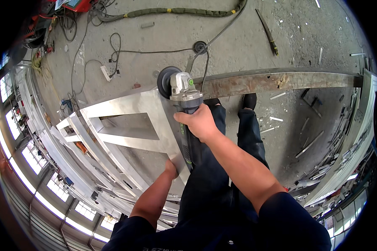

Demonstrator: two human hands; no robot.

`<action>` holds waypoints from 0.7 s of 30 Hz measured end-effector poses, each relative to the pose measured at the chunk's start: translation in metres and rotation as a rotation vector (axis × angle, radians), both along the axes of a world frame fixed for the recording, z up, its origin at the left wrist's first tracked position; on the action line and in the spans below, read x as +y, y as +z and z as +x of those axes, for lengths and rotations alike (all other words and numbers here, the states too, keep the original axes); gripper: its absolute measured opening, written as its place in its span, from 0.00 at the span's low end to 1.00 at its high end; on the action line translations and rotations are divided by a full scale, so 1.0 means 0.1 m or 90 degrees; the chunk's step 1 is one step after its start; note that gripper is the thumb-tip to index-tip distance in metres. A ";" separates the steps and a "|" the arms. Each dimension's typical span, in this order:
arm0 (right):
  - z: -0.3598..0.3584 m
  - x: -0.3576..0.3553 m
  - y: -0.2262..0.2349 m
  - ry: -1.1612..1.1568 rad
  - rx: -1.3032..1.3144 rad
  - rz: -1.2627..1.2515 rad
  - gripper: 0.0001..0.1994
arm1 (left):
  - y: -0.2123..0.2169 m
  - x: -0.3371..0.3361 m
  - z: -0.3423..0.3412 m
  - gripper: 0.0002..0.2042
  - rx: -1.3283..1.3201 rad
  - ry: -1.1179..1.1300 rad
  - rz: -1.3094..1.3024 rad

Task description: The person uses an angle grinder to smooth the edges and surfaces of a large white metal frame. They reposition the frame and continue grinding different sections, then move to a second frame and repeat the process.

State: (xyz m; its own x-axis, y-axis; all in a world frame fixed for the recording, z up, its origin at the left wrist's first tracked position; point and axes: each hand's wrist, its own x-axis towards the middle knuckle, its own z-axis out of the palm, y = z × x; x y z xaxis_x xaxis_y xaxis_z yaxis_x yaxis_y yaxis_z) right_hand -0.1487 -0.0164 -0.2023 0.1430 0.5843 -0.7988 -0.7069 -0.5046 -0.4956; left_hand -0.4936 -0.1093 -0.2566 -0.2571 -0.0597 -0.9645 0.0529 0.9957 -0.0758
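**A:** Angle grinder (183, 98) first. Fingers?

**B:** Right hand (202, 122) clenched around the grinder's dark body, just behind the grey metal head; knuckles up, thumb side toward the disc. Left hand (170, 168) lower down, pressed against the near edge of the steel frame (125, 109); fingers mostly hidden behind that edge, so cannot tell whether they curl round it or lie flat.

**A:** Axis, heading?

**B:** Long axis runs from the person's waist away toward the floor ahead, close to vertical in the view, leaning slightly left at the far end. Head end points away from the body. Dark round disc (166, 80) sits at that far end, on the left side of the head, edge-on over the frame's top corner where frame meets rusty beam (276, 79). Whether the disc touches the metal, cannot tell.

**A:** Materials?

**B:** Grinder: cast grey gear head with a small green button, black handle with green trim, black cord (205, 69) looping off the head toward the floor. Frame: pale brushed steel, flat bars welded into open rectangles, smooth, dull sheen. Beam: long flat bar, brown rust patches, running right from the grinder's head to the right rim of the view.

**A:** Surroundings?

**B:** Concrete floor (163, 33), dusty, littered with metal offcuts at right. Olive sleeved hose (176, 11) along the far edge, white power strip (106, 73) with cables at far left. Person's dark trousers and black shoes below the beam.
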 end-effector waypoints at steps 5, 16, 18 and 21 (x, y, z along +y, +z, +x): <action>-0.01 0.03 -0.08 0.033 -0.012 -0.032 0.09 | 0.07 0.02 0.07 0.28 0.014 0.034 -0.018; -0.04 0.04 -0.14 -0.014 -0.002 0.002 0.13 | 0.15 0.07 0.19 0.28 0.013 0.000 -0.016; -0.01 0.07 -0.07 -0.044 -0.007 0.015 0.13 | 0.15 0.11 0.23 0.28 0.013 -0.013 -0.008; -0.02 0.07 -0.09 -0.038 -0.011 0.004 0.13 | 0.13 0.05 0.16 0.28 0.013 -0.019 -0.003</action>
State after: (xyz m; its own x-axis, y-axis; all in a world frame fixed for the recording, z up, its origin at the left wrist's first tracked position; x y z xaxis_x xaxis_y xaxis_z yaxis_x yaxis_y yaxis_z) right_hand -0.1507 -0.0092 -0.2111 0.1919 0.5794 -0.7922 -0.7267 -0.4586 -0.5114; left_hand -0.4780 -0.1047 -0.2436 -0.2786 -0.0567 -0.9587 0.0810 0.9933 -0.0822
